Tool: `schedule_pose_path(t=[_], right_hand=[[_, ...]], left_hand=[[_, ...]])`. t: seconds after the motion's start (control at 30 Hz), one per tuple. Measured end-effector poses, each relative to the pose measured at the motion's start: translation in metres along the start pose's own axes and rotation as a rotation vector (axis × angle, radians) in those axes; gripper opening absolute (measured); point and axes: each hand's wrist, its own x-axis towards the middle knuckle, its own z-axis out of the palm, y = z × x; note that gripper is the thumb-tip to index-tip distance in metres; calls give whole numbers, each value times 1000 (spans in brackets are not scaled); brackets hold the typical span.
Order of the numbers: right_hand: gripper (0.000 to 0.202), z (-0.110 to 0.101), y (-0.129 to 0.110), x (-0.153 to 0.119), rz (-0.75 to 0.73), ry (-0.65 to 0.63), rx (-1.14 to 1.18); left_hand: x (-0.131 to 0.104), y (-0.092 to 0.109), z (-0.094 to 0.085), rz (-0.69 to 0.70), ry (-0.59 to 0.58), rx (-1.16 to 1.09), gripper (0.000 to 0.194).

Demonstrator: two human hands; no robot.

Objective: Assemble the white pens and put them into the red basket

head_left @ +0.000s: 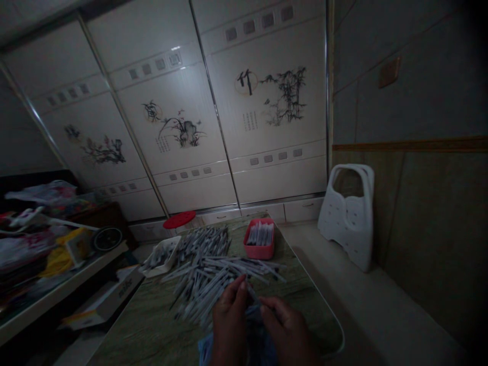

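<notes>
wardrobe panel [272, 107] reads "竹" beyond pen [252, 292] in both hands [232, 305] [285, 321].

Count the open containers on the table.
2: a pink container near the far right corner of the table and a white tray at its left edge. Another could be hidden.

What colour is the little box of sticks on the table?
The box is pinkish red; it shows best in the head view.

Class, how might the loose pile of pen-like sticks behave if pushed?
The pile of sticks would probably slide apart, since its pieces lie loose and crisscrossed. Single pieces look straight, so likely stiff; being slender, probably light.
</notes>
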Motion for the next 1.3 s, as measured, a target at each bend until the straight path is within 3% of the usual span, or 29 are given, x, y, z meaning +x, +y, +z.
schedule_pose_path(t=[0.2,0.53,0.63,0.7,0.83,0.97,1.17,1.3], right_hand=[[47,-1,-7,-2,3,-24,-53],[44,-6,-8,1,28,-24,-4],[42,-4,-3,4,40,-17,2],[41,-3,1,6,62,23,-1],[41,-1,8,6,110,124,-46],[39,2,11,3,97,175,-108],[39,9,15,2,28,163,-230],[54,4,19,6,24,213,-190]], left_hand=[[-10,14,7,0,23,15,51],[-3,9,8,-67,-36,-92,53],[-6,9,11,-99,-31,-124,63],[-11,9,12,-146,-66,-124,66],[-21,5,14,-217,-223,-47,52],[-25,3,14,-300,-303,-61,48],[-17,5,16,-311,-323,-93,43],[3,7,12,-218,-231,-3,37]])
